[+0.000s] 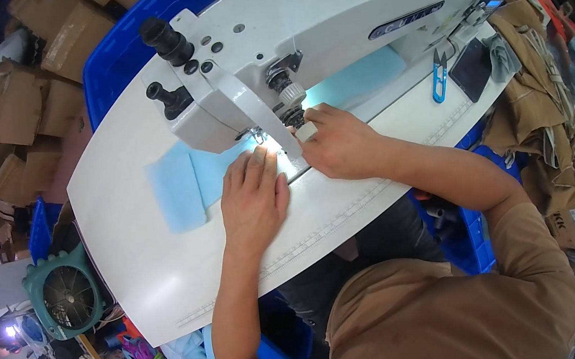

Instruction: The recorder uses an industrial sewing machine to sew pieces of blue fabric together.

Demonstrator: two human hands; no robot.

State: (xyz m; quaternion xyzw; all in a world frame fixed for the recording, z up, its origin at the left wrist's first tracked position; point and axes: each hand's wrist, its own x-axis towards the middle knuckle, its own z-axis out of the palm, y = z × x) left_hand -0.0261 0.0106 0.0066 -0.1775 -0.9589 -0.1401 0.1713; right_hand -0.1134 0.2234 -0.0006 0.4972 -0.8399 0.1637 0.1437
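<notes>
A white industrial sewing machine (327, 36) stands across the table. Light blue fabric (176, 190) lies under its needle area, and more of it shows behind the machine's arm. My left hand (255, 202) rests flat on the fabric, fingers stretched forward with the tips close to the lit presser foot (258, 137). To the right of the needle, my right hand (341, 145) is curled beside the tension knobs (288, 93). Those knobs and the machine head partly cover its fingertips, so what they grip cannot be made out.
Blue-handled thread snips (439, 78) and a dark phone (471, 69) lie at the table's right. A ruler strip (323, 229) runs along the near edge. Left of the table stands a green fan (66, 294). Cardboard boxes (23, 105) are piled behind; brown cloth (532, 82) hangs at right.
</notes>
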